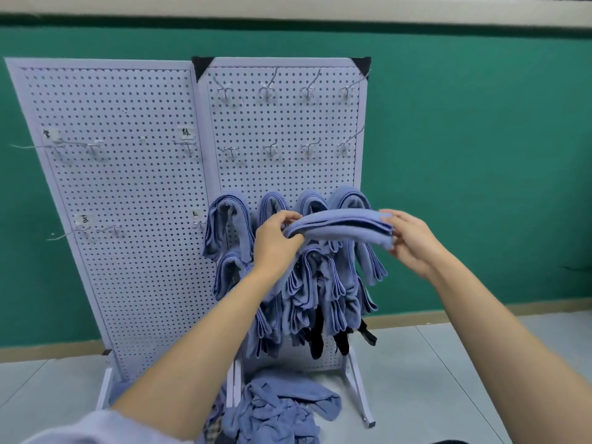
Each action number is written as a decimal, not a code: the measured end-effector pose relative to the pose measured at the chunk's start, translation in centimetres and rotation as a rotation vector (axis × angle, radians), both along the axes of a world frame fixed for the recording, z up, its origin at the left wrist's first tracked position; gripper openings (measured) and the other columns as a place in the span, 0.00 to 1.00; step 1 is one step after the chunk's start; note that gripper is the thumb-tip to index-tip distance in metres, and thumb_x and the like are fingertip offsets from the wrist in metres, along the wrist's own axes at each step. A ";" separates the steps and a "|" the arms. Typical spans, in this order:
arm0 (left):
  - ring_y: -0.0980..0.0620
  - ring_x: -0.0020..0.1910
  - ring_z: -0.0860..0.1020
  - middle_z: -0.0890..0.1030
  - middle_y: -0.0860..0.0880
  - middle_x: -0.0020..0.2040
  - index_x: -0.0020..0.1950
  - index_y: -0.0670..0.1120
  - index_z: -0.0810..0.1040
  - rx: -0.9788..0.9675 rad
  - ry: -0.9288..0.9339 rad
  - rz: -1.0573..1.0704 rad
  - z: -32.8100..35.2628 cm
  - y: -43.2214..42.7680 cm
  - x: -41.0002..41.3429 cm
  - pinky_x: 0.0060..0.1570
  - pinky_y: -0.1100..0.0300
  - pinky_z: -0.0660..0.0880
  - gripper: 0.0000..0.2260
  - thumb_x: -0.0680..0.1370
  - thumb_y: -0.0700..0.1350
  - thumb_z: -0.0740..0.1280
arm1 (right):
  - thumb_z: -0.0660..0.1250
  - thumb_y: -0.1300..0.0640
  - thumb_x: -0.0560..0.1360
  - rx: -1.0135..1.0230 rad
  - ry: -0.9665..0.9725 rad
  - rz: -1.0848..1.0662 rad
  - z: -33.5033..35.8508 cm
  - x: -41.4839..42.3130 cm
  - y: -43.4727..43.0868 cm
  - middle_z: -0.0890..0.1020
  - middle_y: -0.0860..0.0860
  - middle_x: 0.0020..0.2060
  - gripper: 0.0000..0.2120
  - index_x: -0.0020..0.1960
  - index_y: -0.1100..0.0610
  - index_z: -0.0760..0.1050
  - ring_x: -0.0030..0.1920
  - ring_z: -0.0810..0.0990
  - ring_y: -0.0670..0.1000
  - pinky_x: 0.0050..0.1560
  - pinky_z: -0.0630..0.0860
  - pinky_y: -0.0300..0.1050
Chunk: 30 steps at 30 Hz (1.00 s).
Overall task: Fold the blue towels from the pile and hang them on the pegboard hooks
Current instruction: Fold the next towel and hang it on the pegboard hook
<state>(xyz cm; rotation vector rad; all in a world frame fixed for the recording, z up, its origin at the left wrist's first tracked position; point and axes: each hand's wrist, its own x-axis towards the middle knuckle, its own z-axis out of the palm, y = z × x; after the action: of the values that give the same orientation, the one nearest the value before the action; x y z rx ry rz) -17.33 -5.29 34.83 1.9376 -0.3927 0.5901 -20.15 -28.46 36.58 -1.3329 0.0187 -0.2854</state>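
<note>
Holding one folded blue towel [338,227] level between both hands, in front of the right pegboard [288,174].

Left hand [275,241]: grip closed round the towel's left end, fingers curled over the top. Right hand [411,243]: grip pinching the right end between thumb and fingers. The towel is on no hook and sits in the air at the height of the third hook row, just before the hung towels [320,283]. Hung towels: four folded over that row, with more bunched below toward the panel's lower edge. Metal hooks [269,91]: two rows of four above. Left pegboard [121,187]: a few hooks and paper labels. Pile of loose blue towels [282,408]: on the floor [448,379], at the foot of the right pegboard.
</note>
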 end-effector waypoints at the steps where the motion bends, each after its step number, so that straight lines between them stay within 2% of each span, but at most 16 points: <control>1: 0.58 0.41 0.75 0.79 0.52 0.48 0.53 0.49 0.78 0.041 -0.004 -0.005 0.7 -0.2 0.2 0.40 0.64 0.75 0.11 0.74 0.36 0.67 | 0.61 0.65 0.79 -0.072 0.032 -0.020 -0.9 0.2 -0.7 0.80 0.54 0.38 0.09 0.58 0.63 0.74 0.29 0.76 0.47 0.25 0.72 0.37; 4: 0.55 0.43 0.75 0.78 0.51 0.48 0.51 0.48 0.78 0.109 -0.021 0.010 2.4 -1.4 0.7 0.41 0.63 0.73 0.08 0.74 0.38 0.68 | 0.64 0.67 0.76 -0.380 0.055 -0.138 -2.4 0.8 -1.8 0.80 0.57 0.51 0.12 0.58 0.61 0.76 0.45 0.78 0.51 0.44 0.75 0.40; 6: 0.54 0.42 0.75 0.77 0.52 0.45 0.48 0.48 0.77 0.127 -0.025 0.042 3.4 -2.6 0.9 0.40 0.62 0.72 0.06 0.73 0.39 0.69 | 0.64 0.66 0.75 -0.535 -0.041 -0.226 -1.9 0.9 -1.6 0.81 0.54 0.54 0.13 0.57 0.56 0.77 0.53 0.78 0.50 0.53 0.73 0.42; 10: 0.55 0.38 0.73 0.74 0.57 0.38 0.43 0.48 0.74 0.139 -0.033 0.068 5.1 -5.4 1.4 0.36 0.62 0.72 0.07 0.72 0.41 0.71 | 0.70 0.59 0.74 -0.717 -0.271 -0.164 0.3 0.9 0.5 0.80 0.48 0.53 0.14 0.58 0.54 0.77 0.54 0.77 0.47 0.60 0.72 0.43; 12: 0.58 0.35 0.72 0.74 0.56 0.36 0.43 0.47 0.75 0.130 -0.040 0.069 5.8 -6.8 1.5 0.33 0.66 0.69 0.07 0.71 0.41 0.72 | 0.72 0.56 0.71 -0.858 -0.292 -0.167 0.7 1.5 1.0 0.77 0.47 0.55 0.20 0.62 0.53 0.74 0.55 0.75 0.46 0.59 0.71 0.42; 14: 0.56 0.35 0.73 0.76 0.54 0.36 0.42 0.46 0.77 0.113 -0.043 0.061 6.2 -8.0 1.9 0.35 0.62 0.71 0.05 0.71 0.41 0.72 | 0.70 0.58 0.70 -0.931 -0.303 -0.262 0.6 2.4 0.5 0.78 0.47 0.56 0.21 0.62 0.52 0.73 0.55 0.76 0.47 0.58 0.73 0.46; 16: 0.53 0.38 0.75 0.79 0.51 0.38 0.43 0.45 0.80 0.115 -0.048 0.043 6.4 -8.8 2.4 0.39 0.60 0.73 0.03 0.71 0.41 0.71 | 0.65 0.64 0.71 -0.868 -0.321 -0.348 0.7 3.3 -0.5 0.81 0.47 0.51 0.17 0.58 0.51 0.76 0.51 0.78 0.48 0.54 0.76 0.44; 18: 0.51 0.39 0.77 0.81 0.49 0.39 0.44 0.44 0.82 0.126 -0.053 0.026 6.4 -9.6 3.1 0.40 0.57 0.74 0.03 0.72 0.40 0.70 | 0.61 0.67 0.71 -0.793 -0.331 -0.416 1.1 4.3 -1.4 0.82 0.47 0.47 0.17 0.55 0.53 0.78 0.46 0.78 0.47 0.45 0.74 0.30; 20: 0.48 0.40 0.79 0.82 0.47 0.40 0.44 0.43 0.83 0.117 -0.065 0.009 6.6 -10.4 3.9 0.41 0.54 0.75 0.04 0.71 0.38 0.69 | 0.61 0.68 0.71 -0.748 -0.365 -0.467 2.0 5.3 -2.0 0.82 0.48 0.45 0.17 0.54 0.54 0.79 0.45 0.78 0.48 0.42 0.70 0.26; 24: 0.46 0.36 0.73 0.81 0.40 0.39 0.41 0.40 0.82 0.064 -0.183 -0.035 8.7 -12.0 5.8 0.41 0.49 0.75 0.06 0.70 0.35 0.65 | 0.61 0.68 0.70 -0.652 -0.452 -0.519 5.0 7.9 -3.1 0.83 0.48 0.44 0.16 0.53 0.55 0.80 0.46 0.80 0.50 0.49 0.75 0.40; 28: 0.44 0.40 0.78 0.83 0.41 0.41 0.45 0.41 0.84 0.024 -0.306 -0.006 12.8 -13.6 8.3 0.41 0.52 0.74 0.11 0.71 0.33 0.63 | 0.61 0.67 0.70 -0.598 -0.539 -0.577 9.1 10.9 -3.9 0.83 0.49 0.43 0.16 0.52 0.55 0.80 0.46 0.81 0.52 0.50 0.77 0.45; 30: 0.46 0.37 0.75 0.83 0.40 0.42 0.42 0.41 0.83 0.004 -0.329 0.003 14.7 -14.3 9.9 0.40 0.51 0.74 0.10 0.72 0.33 0.62 | 0.61 0.67 0.70 -0.607 -0.557 -0.599 10.9 12.6 -4.3 0.83 0.50 0.44 0.16 0.53 0.56 0.80 0.46 0.81 0.52 0.51 0.77 0.46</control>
<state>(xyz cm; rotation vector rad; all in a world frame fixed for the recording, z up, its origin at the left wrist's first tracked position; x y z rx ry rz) -7.46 -19.60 49.57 1.8466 -0.5976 0.9147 -7.54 -32.81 47.50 -1.7836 -0.1499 -1.2401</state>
